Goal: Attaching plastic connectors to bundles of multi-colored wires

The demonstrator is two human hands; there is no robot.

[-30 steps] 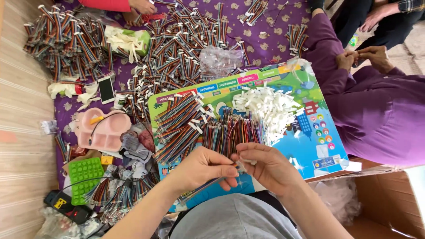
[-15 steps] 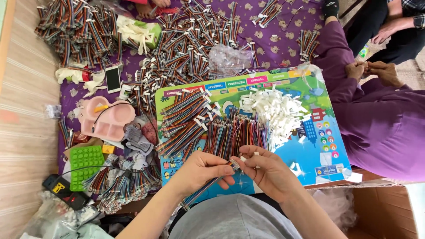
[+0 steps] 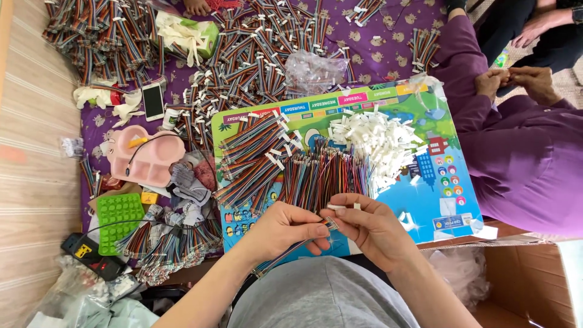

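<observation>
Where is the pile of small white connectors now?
In the head view, the pile of white connectors lies on the colourful board, right of the multicoloured ribbon cables and beyond the right hand.

cable bundles (image 3: 261,159) on board (image 3: 446,200) | connector pile (image 3: 379,143) right of them | phone (image 3: 152,101) left

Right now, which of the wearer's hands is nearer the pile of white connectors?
Right. The right hand lies just below the pile of white connectors; the left hand lies farther left, below the ribbon cables.

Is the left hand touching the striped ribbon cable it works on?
Touching. The head view shows the left hand pinching the ribbon cable near its end, which meets the right hand.
</observation>
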